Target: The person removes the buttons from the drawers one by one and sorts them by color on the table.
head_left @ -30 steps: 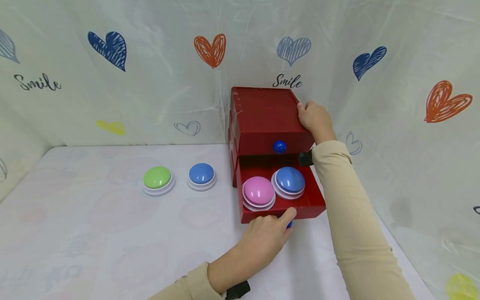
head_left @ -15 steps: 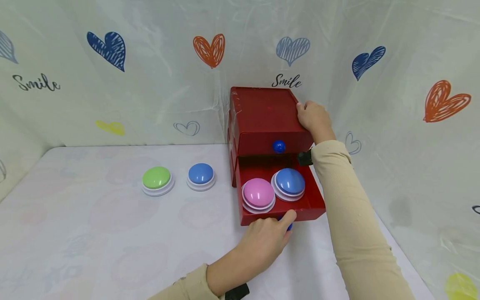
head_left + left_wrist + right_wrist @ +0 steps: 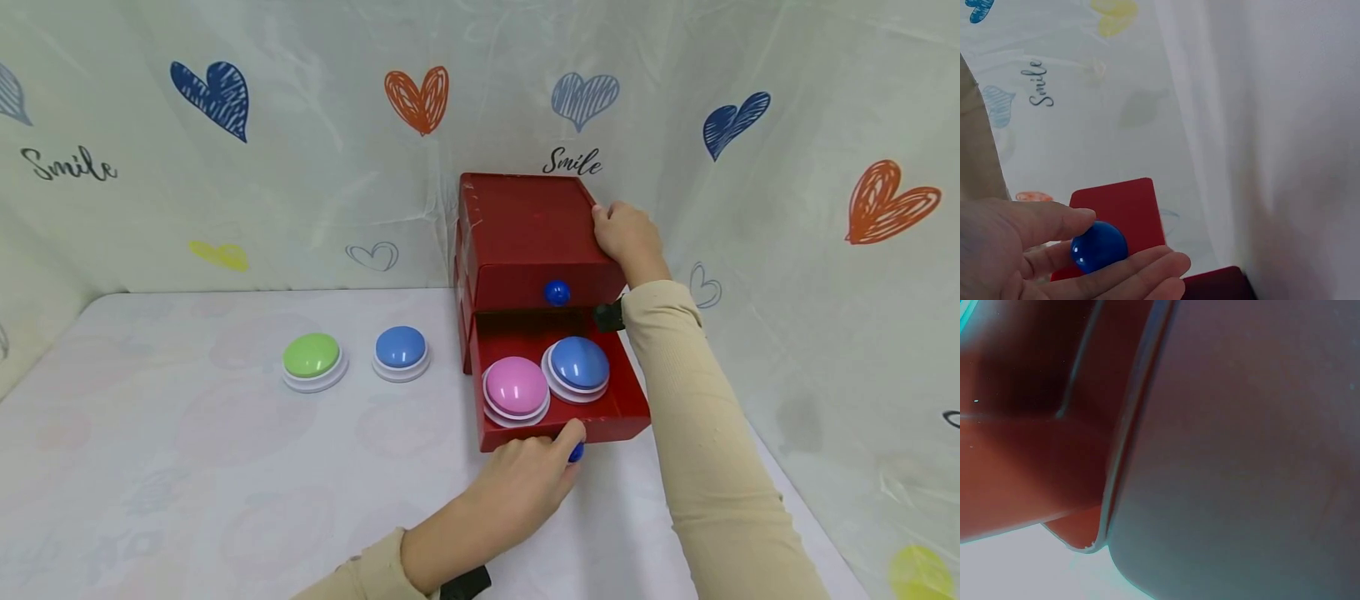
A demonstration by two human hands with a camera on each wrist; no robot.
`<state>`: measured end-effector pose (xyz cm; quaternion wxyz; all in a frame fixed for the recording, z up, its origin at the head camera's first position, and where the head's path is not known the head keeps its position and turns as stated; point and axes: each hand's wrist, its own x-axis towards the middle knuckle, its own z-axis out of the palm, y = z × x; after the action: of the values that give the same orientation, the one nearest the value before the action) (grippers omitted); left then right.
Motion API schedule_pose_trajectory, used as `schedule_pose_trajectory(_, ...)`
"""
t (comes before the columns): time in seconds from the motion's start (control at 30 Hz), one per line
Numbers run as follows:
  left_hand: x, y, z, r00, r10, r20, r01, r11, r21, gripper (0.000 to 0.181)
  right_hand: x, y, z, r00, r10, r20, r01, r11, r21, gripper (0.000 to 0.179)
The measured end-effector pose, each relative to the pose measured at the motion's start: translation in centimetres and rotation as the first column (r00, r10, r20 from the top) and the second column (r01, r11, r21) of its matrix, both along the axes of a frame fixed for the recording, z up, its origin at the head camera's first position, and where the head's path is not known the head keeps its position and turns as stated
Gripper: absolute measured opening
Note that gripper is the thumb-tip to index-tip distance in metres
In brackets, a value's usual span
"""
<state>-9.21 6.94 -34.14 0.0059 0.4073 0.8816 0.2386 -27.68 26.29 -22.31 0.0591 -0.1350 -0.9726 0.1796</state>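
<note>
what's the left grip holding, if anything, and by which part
The lower drawer, by its blue knob, between thumb and fingers; how firmly can't be told.

The head camera looks forward and down over the bench (image 3: 187, 483), far enough back to frame the red box (image 3: 528, 221) right of centre. The left wrist camera, turned sideways, sits close to the fingers (image 3: 1129, 267); the blue knob (image 3: 1099, 245) at its lower left is shared with the head view. The right wrist camera is nearest, the box filling most of its picture.

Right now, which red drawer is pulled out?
The lower drawer, holding the pink button and a blue button; the upper drawer above it is closed.
</note>
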Motion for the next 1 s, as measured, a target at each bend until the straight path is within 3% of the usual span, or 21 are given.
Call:
schedule_pose_trajectory(0.47, -0.1, -1.5, 2.1, 0.995, -0.055, 0.085, 0.059, 0.998, -0.035, 0.038, 0.0, -0.1, -0.1, 1.0, -0.01, -0.009, 0.01, 1.0, -0.008, 0.048)
schedule_pose_trajectory(0.7, -0.6, -2.6, 3.2, 0.989, -0.099, 0.107, 0.086, 0.989, 0.12, 0.022, 0.0, -0.1, -0.1, 1.0, -0.01, -0.013, 0.01, 1.0, -0.005, 0.048)
schedule_pose_trajectory(0.9, -1.5, -3.5, 3.9, 0.978, -0.113, 0.173, 0.056, 0.95, 0.306, 0.014, 0.0, -0.1, -0.1, 1.0, -0.005, -0.025, 0.005, 1.0, -0.002, 0.047)
schedule_pose_trajectory(1.0, -2.0, -3.9, 4.0, 0.979, -0.091, 0.181, 0.021, 0.935, 0.354, 0.015, 0.1, -0.1, -0.1, 1.0, -0.005, -0.026, 0.005, 1.0, -0.003, 0.047)
